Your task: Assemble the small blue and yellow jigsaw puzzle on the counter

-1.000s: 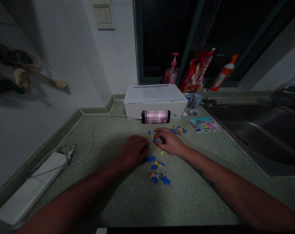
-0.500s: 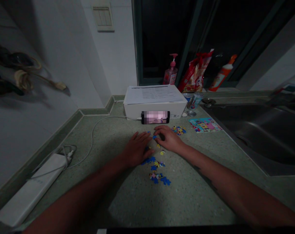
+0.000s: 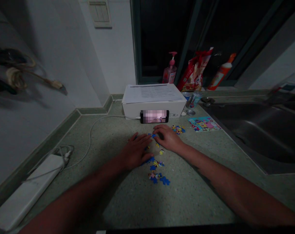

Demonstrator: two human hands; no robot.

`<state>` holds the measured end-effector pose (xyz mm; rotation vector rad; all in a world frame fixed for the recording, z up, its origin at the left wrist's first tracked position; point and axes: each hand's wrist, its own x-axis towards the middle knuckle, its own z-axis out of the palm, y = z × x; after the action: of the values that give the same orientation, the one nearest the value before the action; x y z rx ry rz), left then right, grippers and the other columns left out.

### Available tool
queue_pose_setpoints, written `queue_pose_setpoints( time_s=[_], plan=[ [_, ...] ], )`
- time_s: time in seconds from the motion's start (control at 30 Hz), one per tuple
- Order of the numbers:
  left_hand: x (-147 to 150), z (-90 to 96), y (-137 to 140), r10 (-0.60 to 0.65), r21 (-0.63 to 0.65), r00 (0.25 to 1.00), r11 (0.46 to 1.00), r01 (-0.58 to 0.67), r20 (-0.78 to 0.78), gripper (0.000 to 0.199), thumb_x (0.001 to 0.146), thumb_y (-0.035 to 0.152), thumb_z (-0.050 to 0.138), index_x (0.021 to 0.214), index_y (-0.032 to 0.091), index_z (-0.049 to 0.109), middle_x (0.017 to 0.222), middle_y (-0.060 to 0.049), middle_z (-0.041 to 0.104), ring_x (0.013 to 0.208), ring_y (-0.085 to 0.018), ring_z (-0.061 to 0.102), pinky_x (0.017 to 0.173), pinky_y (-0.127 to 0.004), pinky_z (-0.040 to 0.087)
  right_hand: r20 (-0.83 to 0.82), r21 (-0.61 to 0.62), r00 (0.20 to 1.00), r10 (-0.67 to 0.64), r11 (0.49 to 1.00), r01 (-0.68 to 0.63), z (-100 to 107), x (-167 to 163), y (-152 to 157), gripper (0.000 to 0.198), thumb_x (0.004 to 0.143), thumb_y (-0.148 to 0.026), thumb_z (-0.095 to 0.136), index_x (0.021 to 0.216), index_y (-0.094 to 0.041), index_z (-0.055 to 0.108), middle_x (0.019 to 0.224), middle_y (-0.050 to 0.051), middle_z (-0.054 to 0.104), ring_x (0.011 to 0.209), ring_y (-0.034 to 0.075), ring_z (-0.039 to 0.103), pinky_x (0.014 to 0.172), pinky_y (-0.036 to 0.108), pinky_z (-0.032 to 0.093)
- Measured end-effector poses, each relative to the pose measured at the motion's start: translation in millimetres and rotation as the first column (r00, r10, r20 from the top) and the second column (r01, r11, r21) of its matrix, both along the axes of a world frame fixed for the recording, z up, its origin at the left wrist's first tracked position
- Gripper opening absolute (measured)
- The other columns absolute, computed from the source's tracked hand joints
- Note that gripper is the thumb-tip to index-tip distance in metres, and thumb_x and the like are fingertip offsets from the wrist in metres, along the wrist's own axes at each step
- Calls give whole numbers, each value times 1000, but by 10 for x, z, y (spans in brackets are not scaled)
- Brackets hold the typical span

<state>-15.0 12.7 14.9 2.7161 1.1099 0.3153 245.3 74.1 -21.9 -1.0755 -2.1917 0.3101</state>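
Small jigsaw puzzle pieces lie on the speckled green counter [image 3: 128, 201]. My left hand [image 3: 135, 152] rests palm down, fingers stretched out, partly covering some pieces. Just right of its fingertips, my right hand [image 3: 168, 138] is curled, thumb and fingertips closing on a blue puzzle piece [image 3: 153, 135] that is partly hidden. A yellow-and-white piece [image 3: 161, 152] sits below the right hand. Nearer to me are a mixed blue and yellow cluster [image 3: 158, 163] and joined blue pieces [image 3: 165, 180]. Behind my right wrist is a heap of loose pieces [image 3: 178, 129].
A phone [image 3: 154, 117] on a cable leans against a white box [image 3: 147, 105] with paper on top. A colourful picture card [image 3: 203, 124] lies beside the sink [image 3: 254, 130]. Cans [image 3: 194, 100] stand behind it. A white power strip [image 3: 28, 191] is at left.
My right fingertips have shifted slightly, and the blue piece now sits farther back, beside another blue bit near my left fingertips. My left hand stays almost in place. The view has moved slightly.
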Motion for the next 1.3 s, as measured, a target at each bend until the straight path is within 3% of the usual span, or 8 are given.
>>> queue_pose_setpoints(
  time_s=[0.7, 1.3],
  plan=[
    [-18, -22, -14, -44, 11, 998, 999, 44, 34, 58, 110, 49, 69, 164, 34, 54, 171, -10, 60, 162, -38, 52, 139, -68, 37, 3, -42, 1000, -10, 999, 10, 40, -16, -20, 18, 91, -16, 77, 105, -28, 78, 130, 13, 79, 128, 34, 74, 115, 57, 58],
    [-20, -16, -26, -43, 13, 999, 999, 43, -5, 57, 114, 53, 65, 162, 25, 54, 173, -13, 58, 164, -37, 50, 140, -68, 34, 13, -12, 1000, -2, 1000, 2, 35, -25, -32, 21, 92, -14, 76, 108, -27, 80, 129, 11, 78, 127, 34, 74, 113, 59, 59]
  ],
)
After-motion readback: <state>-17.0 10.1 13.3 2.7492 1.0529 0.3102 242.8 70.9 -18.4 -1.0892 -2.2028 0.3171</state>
